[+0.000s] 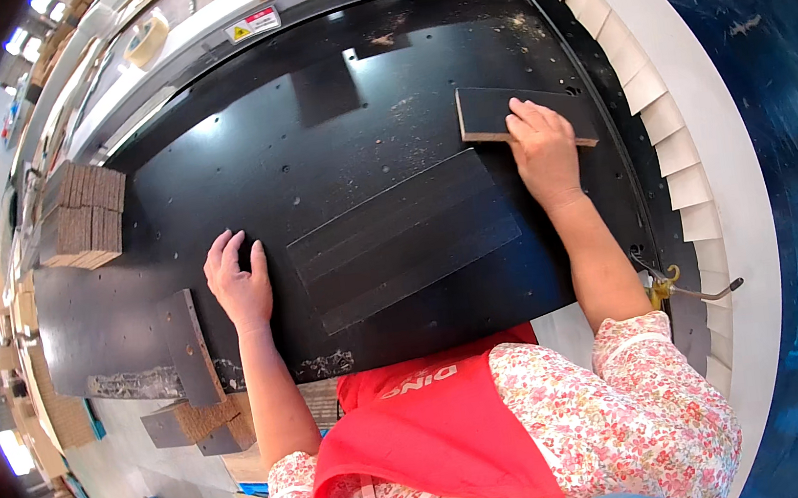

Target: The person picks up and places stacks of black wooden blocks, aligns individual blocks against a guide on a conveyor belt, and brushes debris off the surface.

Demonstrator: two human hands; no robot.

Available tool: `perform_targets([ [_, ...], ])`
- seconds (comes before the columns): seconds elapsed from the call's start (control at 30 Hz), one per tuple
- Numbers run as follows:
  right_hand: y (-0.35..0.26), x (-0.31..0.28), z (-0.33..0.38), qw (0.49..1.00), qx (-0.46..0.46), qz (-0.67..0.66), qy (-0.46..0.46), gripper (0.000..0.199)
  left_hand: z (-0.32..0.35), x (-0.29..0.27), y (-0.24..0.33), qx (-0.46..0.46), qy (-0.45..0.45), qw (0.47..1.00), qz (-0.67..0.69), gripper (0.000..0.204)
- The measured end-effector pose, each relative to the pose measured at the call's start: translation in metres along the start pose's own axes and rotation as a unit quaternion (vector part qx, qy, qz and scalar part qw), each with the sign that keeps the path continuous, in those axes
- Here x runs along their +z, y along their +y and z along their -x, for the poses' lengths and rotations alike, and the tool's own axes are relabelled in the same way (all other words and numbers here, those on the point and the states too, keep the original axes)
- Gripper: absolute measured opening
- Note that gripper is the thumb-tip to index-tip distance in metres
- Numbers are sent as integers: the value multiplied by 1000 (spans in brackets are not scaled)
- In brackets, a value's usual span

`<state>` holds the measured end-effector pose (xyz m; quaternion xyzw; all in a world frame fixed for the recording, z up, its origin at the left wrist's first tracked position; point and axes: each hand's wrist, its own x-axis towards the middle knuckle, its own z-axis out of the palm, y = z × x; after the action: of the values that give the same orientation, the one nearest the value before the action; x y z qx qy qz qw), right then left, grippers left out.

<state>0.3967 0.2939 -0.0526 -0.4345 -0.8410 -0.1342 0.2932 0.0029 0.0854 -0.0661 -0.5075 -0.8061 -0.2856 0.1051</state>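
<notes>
In my right hand (543,149) is a dark-faced chipboard panel (486,106), gripped at its near long edge, where the raw brown core shows. The fingers lie over its top face; my thumb is mostly hidden. It sits at the right of a black work table (331,173). My left hand (240,279) is open over the table's left part, fingers apart and holding nothing. Between the hands, several dark strips (408,238) lie flat side by side, forming a rectangle.
A stack of chipboard pieces (83,216) stands at the table's far left. One narrow dark panel (192,349) overhangs the near left edge, above more stacked pieces (207,423). Pale overlapping flaps (665,120) line the right side. A tape roll (146,40) lies beyond the back rail.
</notes>
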Motion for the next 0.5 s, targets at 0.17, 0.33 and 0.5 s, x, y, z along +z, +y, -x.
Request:
perform_targets([
  [0.17,9,-17,-42,998,-19,44,-51,24,-1,0,6,3,8,1000,-6,28],
  [0.33,-8,-14,-108,954,-101,-240,-151,29,-1,-2,7,-13,1,1000,-13,28],
  [0.5,-60,5,-143,806,-192,-319,-459,47,-4,-1,7,-15,0,1000,6,27],
])
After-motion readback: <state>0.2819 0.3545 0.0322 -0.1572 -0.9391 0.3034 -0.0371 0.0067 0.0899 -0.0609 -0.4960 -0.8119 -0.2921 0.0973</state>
